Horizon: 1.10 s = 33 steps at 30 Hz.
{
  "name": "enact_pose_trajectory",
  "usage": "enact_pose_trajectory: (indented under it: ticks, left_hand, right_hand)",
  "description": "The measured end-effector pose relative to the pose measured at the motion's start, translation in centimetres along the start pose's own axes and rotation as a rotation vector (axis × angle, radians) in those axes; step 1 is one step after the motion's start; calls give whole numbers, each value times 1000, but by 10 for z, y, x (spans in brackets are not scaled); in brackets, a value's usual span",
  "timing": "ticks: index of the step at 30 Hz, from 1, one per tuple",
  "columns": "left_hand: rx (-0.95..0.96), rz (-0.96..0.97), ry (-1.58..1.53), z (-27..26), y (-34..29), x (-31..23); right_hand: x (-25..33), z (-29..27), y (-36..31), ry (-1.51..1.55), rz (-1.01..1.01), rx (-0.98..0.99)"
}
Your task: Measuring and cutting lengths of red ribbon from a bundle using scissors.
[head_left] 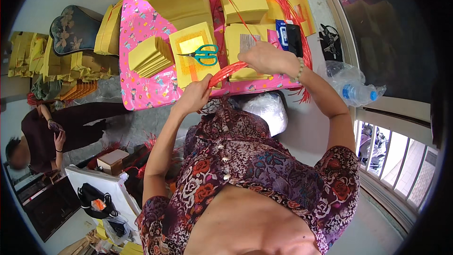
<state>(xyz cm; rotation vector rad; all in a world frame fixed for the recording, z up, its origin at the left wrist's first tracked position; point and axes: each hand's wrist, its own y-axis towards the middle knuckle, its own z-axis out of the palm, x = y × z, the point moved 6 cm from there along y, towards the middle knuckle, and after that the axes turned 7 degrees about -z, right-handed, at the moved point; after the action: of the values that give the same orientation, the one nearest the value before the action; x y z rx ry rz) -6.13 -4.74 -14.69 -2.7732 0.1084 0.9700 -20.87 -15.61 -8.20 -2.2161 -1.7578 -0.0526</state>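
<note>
A flat red plastic strip (228,72) runs between my two hands over the near edge of the table. My left hand (194,97) pinches its lower end, the fingers closed. Up and to the right, my right hand (269,59) grips the other end, and a thin red strand rises from it toward the far side. Teal-handled scissors (206,55) lie on a yellow paper stack (181,45) with an orange and gold square. Beside my right hand sits another yellow stack (234,33) with a silver patch, partly hidden by the hand.
Taller yellow stacks (181,0) and a small one (150,56) stand on the pink patterned tablecloth (137,87). Loose red strips (304,42) hang down its right side, near a blue packet (282,33). Plastic bottles (354,87) lie right. Another person (45,137) is at left.
</note>
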Motion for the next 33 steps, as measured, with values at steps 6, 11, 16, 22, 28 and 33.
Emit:
enact_pose_trajectory:
  ticks: [6, 11, 16, 22, 28, 33]
  left_hand:
    - [-15, 189, -99, -18, 24, -16]
    - [-153, 169, -251, -20, 42, -46]
    - [33, 41, -531, 5, 43, -36]
    - [54, 20, -474, 0, 34, -31]
    - [-161, -49, -622, -10, 18, -16]
    - [-251, -112, -770, -6, 28, -18]
  right_hand:
    - [14, -8, 16, -159, -70, -92]
    - [25, -9, 27, -149, -56, -101]
    - [14, -17, 22, 24, -58, -10]
    - [-11, -40, -6, 295, -140, -126]
    - [-54, -37, -27, 187, 117, -209]
    - [-29, -32, -11, 475, 42, -569]
